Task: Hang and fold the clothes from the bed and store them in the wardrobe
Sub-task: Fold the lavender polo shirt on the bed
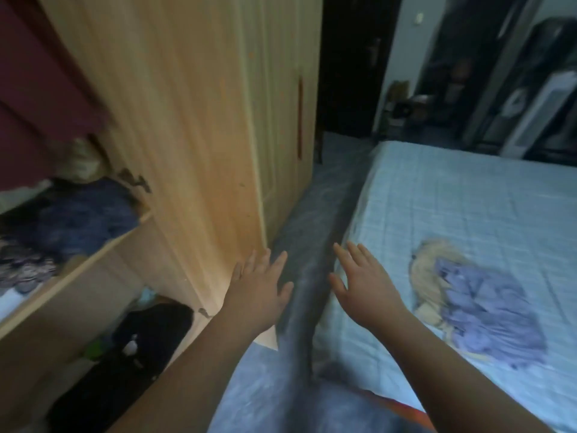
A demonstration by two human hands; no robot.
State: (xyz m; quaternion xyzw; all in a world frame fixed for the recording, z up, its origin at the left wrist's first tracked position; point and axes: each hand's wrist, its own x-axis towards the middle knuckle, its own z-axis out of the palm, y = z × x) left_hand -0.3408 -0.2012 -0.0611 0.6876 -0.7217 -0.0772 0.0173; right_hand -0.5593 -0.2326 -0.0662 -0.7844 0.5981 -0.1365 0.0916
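two bare forearms reach forward from the bottom edge. the left hand [259, 289] is in front of the foot of the open wardrobe door [175, 120], and the right hand [363, 282] is over the near edge of the bed [468, 195]. between them a narrow strip of grey floor [315, 232] runs away toward a dark doorway [349, 73]. the door's lower corner crowds it on the left and the mattress side hems it on the right.

far left, the wardrobe [281, 104] stands open. a maroon garment [40, 98] hangs at the top. a heap of dark blue clothes [84, 217] lies on a shelf [78, 270] whose front edge slants up toward the door, and something black [150, 332] sits in the compartment beneath. on the bed's light blue checked sheet, right of the right hand and apart from it, a crumpled purple garment [487, 310] lies partly over a pale yellow one [427, 276]. a white upright appliance [543, 110] stands beyond the bed's far corner, blurred.

both hands are flat, palms down, fingers straight and spread, holding nothing. whether the left one touches the door i cannot tell.
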